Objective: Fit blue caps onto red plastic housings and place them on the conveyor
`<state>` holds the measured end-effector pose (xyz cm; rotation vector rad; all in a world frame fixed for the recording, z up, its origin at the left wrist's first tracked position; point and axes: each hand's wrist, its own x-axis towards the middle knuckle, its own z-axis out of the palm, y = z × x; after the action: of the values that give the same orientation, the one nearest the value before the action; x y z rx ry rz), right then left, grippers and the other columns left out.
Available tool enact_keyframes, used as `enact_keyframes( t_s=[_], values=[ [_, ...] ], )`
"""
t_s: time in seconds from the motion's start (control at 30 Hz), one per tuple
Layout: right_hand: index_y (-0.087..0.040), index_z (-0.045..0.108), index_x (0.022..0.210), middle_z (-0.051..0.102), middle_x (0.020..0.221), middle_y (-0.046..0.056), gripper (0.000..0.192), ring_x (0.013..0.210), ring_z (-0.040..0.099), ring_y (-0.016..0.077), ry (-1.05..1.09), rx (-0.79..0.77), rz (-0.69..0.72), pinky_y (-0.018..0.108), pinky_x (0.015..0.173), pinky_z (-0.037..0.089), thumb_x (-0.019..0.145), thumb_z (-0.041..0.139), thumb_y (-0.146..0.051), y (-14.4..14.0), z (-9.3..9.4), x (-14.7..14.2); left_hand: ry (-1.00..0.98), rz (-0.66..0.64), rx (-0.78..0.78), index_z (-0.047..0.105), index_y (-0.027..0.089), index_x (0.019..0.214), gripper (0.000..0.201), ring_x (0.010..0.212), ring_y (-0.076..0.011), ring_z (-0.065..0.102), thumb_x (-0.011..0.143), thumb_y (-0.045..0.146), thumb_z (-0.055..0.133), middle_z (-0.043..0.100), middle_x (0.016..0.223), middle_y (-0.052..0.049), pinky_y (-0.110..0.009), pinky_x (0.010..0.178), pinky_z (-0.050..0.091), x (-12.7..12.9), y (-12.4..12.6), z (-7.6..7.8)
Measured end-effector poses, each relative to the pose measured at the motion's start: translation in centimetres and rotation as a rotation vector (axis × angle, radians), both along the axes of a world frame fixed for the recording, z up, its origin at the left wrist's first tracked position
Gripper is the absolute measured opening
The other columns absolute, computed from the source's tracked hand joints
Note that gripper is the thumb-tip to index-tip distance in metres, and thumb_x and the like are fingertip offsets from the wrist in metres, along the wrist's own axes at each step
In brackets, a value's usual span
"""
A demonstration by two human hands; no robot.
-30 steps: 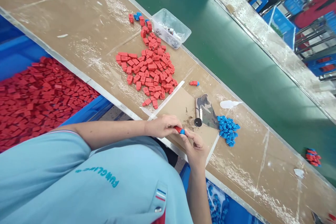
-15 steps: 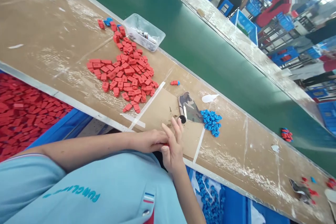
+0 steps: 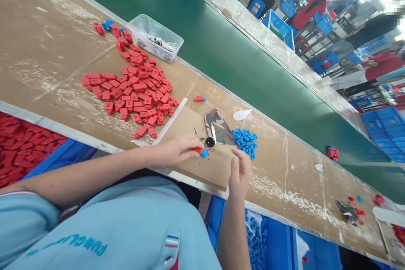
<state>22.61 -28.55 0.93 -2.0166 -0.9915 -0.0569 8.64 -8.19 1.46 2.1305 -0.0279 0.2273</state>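
My left hand (image 3: 172,152) pinches a red piece with blue cap (image 3: 201,152) above the bench (image 3: 47,50); right hand (image 3: 240,173) loose, empty, near the blue caps (image 3: 245,142). Big red pile (image 3: 133,90) looks undone.

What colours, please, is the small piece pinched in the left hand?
Red with a blue end: the small piece in the left hand, head view.

Bare cardboard (image 3: 218,164) between left hand (image 3: 172,151) and right hand (image 3: 240,171), open for passage. Ahead, blocked by black disc (image 3: 209,141), camouflage pouch (image 3: 218,127) and blue pile (image 3: 245,141). Leftward, crowded by red pile (image 3: 133,90); rightward, open bench (image 3: 294,168).
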Motion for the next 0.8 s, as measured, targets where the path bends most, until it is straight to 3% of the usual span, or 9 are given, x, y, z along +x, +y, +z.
enact_keyframes(
  t_s=[0.07,0.13,0.3,0.43,0.6,0.8],
  values=[
    [-0.016,0.064,0.107,0.064,0.097,0.012,0.044,0.087,0.06,0.0234,-0.076,-0.198,-0.341,0.039,0.081,0.047,0.086,0.048,-0.051,-1.6,-1.3,3.3,0.072,0.169,0.141,0.064,0.013,0.09,0.017,0.081,-0.0178,0.059,0.09,0.021,0.05,0.063,0.089,-0.008,-0.026,0.076,0.046,1.7,2.0,0.3],
    [-0.014,0.066,0.104,0.063,0.09,0.013,0.046,0.085,0.058,0.0251,-0.153,-0.31,-0.486,0.039,0.079,0.045,0.082,0.047,-0.051,-2.7,-2.6,5.9,0.168,0.285,0.271,0.065,0.012,0.084,0.013,0.085,-0.0203,0.06,0.087,0.016,0.052,0.063,0.087,-0.009,-0.029,0.08,0.046,3.6,3.8,0.5],
    [-0.016,0.064,0.089,0.059,0.072,0.011,0.039,0.094,0.054,0.0321,-0.172,-0.326,-0.509,0.041,0.077,0.042,0.076,0.044,-0.048,-3.1,-4.5,8.1,0.257,0.516,0.403,0.063,0.01,0.099,0.018,0.092,-0.0211,0.061,0.088,0.01,0.049,0.063,0.1,-0.012,-0.03,0.082,0.047,6.5,6.8,0.6],
    [-0.021,0.058,0.081,0.058,0.068,0.008,0.028,0.084,0.054,0.03,-0.152,-0.347,-0.526,0.039,0.072,0.04,0.073,0.047,-0.045,-3.3,-4.7,7.7,0.248,0.652,0.467,0.055,0.009,0.117,0.03,0.103,-0.0213,0.057,0.088,0.01,0.048,0.06,0.114,-0.014,-0.032,0.09,0.044,5.4,8.4,1.1],
    [-0.022,0.055,0.08,0.057,0.069,0.008,0.023,0.083,0.054,0.0295,-0.129,-0.349,-0.542,0.038,0.073,0.04,0.072,0.048,-0.041,-3.2,-4.8,7.5,0.41,0.612,0.735,0.066,0.009,0.097,0.026,0.102,-0.0299,0.054,0.082,0.03,0.063,0.065,0.101,-0.016,-0.04,0.089,0.04,3.2,9.2,1.5],
    [-0.021,0.061,0.084,0.056,0.064,0.006,0.029,0.086,0.054,0.0305,-0.07,-0.31,-0.53,0.042,0.078,0.042,0.069,0.049,-0.042,-3.2,-4.4,7.1,0.406,0.561,0.78,0.068,0.01,0.085,0.017,0.097,-0.0296,0.054,0.081,0.007,0.052,0.067,0.087,-0.016,-0.041,0.082,0.039,3.2,8.5,0.5]
  ],
)
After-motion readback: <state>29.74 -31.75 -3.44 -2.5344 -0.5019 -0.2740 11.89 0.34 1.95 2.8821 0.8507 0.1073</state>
